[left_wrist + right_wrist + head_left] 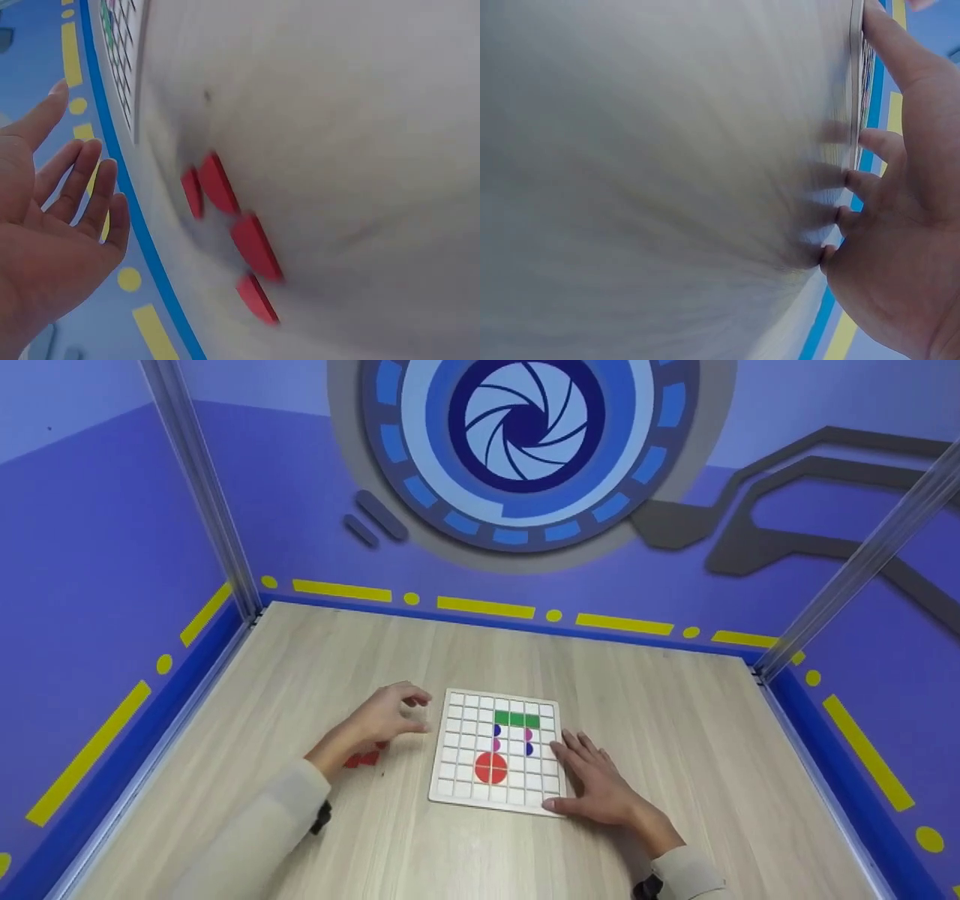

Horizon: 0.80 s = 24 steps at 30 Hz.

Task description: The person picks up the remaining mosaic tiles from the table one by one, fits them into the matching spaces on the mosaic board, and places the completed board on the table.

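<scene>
Blue-purple walls with yellow dashes and dots [300,502] are filling the top and sides of the head view. A pale wood-grain table [360,847] is spreading across the lower half. Lying flat on it, just right of the lower centre, is a square white board with a grid of cells [466,727]. At its left, a left hand [386,714] is hovering just beside the edge, fingers loosely bent, thumb apart, holding nothing. At its right, a right hand [600,784] is resting with fingers spread, index finger and thumb touching the board's right edge and lower right corner, gripping nothing. On the board, a row of green squares [517,719] is sitting above centre and a red four-part circle [491,768] below. Four loose red curved-edge pieces [255,247] are lying on the table near the left hand. Small blue and pink half-discs [529,734] are standing in two columns under the green row.
</scene>
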Available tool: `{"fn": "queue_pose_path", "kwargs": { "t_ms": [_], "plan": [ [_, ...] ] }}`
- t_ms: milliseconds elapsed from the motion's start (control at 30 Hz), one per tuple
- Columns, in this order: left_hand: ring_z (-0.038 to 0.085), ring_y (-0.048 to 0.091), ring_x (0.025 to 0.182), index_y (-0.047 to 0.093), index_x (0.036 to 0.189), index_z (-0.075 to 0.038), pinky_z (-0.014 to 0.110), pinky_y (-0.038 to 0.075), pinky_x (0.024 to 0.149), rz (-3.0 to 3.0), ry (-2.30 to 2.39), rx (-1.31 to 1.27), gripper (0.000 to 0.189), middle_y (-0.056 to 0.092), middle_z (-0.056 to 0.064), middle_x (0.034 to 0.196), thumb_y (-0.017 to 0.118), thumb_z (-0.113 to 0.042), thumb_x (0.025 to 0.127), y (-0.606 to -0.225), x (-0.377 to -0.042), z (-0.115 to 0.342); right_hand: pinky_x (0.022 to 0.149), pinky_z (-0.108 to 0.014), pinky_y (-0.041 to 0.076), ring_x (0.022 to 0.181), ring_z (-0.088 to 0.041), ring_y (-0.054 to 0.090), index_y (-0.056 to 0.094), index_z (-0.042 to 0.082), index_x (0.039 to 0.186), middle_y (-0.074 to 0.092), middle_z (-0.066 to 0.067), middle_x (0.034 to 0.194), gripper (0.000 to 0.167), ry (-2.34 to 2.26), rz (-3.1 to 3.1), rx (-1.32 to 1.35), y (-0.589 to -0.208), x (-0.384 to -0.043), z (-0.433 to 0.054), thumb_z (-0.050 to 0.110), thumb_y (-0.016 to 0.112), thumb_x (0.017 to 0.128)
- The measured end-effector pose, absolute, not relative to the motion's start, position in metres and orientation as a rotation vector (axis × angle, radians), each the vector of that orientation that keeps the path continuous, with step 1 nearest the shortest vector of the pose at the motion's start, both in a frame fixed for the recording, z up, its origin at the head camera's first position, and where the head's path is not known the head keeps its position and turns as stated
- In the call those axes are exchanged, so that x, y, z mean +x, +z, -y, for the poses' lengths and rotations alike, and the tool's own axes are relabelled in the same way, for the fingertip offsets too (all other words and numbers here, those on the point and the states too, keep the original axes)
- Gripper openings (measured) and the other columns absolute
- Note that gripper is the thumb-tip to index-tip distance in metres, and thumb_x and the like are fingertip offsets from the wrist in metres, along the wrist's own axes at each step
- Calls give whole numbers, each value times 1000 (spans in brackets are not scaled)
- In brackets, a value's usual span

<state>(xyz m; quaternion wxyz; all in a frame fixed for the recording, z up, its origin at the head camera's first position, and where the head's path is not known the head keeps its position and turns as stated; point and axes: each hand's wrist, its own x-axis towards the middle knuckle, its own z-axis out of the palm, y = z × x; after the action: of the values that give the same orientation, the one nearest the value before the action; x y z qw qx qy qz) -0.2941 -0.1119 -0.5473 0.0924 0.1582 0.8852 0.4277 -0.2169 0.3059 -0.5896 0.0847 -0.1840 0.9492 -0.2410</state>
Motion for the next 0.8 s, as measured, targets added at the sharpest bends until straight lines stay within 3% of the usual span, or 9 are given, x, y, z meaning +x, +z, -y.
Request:
{"fn": "queue_pose_path", "kwargs": {
  "t_ms": [367,800],
  "plan": [
    [36,61,124,69,133,-3,54,47,108,-2729,1105,483,46,67,12,127,85,-15,91,-555,-281,173,122,-71,9,161,-43,8,38,13,165,21,-14,175,106,-721,-2840,-547,-589,-217,-305,68,79,83],
    [33,60,121,70,129,-4,53,47,108,-2739,1100,522,41,64,10,126,85,-12,91,-569,-274,182,124,-69,8,162,-41,6,37,16,166,19,-13,175,108,-698,-2828,-524,-590,-217,-306,71,78,83]
  ]
}}
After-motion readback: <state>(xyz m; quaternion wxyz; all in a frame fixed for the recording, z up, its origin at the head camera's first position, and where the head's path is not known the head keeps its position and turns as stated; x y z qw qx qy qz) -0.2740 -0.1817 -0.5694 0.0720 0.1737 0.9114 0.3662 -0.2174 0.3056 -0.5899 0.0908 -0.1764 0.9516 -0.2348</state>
